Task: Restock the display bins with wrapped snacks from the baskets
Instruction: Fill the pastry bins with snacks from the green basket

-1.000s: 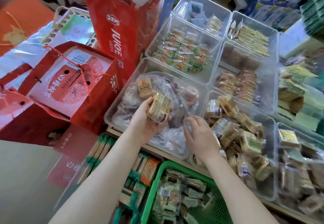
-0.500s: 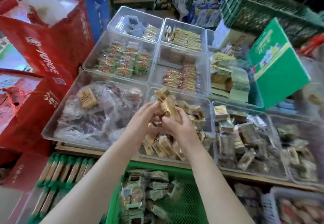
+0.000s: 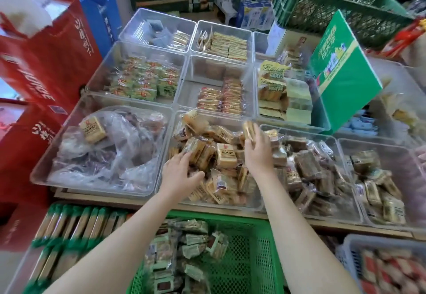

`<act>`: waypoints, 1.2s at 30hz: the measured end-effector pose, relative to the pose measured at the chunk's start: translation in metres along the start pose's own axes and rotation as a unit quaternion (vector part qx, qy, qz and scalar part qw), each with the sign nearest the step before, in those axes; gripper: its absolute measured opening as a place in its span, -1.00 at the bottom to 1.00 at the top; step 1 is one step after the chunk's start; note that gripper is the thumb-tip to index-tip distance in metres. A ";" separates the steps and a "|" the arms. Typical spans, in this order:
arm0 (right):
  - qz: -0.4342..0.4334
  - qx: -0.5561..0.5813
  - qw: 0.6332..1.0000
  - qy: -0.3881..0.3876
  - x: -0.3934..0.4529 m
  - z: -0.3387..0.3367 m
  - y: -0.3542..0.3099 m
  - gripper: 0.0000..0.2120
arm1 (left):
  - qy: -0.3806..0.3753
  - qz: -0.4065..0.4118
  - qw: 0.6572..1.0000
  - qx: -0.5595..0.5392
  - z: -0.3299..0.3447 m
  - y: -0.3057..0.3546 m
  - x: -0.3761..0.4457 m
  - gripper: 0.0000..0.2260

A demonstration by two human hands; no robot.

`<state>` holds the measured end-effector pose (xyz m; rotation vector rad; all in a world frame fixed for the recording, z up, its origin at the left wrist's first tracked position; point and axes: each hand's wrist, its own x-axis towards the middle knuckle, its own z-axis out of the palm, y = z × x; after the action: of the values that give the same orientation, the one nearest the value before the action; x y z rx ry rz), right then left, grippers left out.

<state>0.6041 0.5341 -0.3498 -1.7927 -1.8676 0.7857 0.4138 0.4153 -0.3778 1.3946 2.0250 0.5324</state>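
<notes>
Tan foil-wrapped snack (image 3: 249, 130) now pinched in right hand (image 3: 257, 153) over clear plastic bin (image 3: 171, 118), passed from left; left hand (image 3: 181, 174), fingers spread, rests on pile w/ nothing held. Drop-in likely next.

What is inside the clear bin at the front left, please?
In the front-left clear bin lies a crumpled clear plastic bag with one yellow wrapped snack on top. Darker items show dimly through the plastic; what they are cannot be seen.
</notes>
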 end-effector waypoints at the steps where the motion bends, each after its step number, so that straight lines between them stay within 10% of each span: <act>1: -0.017 -0.059 0.997 -0.048 0.006 0.008 0.006 -0.49 | -0.007 0.003 1.000 0.014 0.000 -0.002 0.001 -0.31; 9: 0.061 -0.245 0.963 -0.097 0.018 0.014 -0.008 -0.43 | -0.075 0.004 0.995 -0.068 -0.016 -0.008 0.002 -0.38; 12: -0.009 -0.211 0.977 -0.017 0.006 0.020 -0.032 -0.55 | 0.005 0.003 0.976 -0.217 -0.045 -0.018 -0.008 -0.62; 20: -0.332 -0.092 0.938 -0.030 -0.050 0.133 -0.133 -0.80 | 0.206 -0.119 0.960 -0.150 -0.112 -0.115 -0.001 -0.87; 30: -0.148 -0.355 0.904 -0.188 -0.046 0.204 -0.137 -0.31 | 0.071 -0.149 0.983 0.086 -0.144 -0.188 0.066 -0.44; 36: -0.148 -0.366 0.900 -0.183 -0.044 0.206 -0.136 -0.31 | 0.122 -0.172 0.976 0.056 -0.141 -0.182 0.084 -0.71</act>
<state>0.3696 0.4688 -0.4105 -1.7423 -2.8898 0.3242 0.1717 0.4301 -0.4116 1.0440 2.4635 0.4581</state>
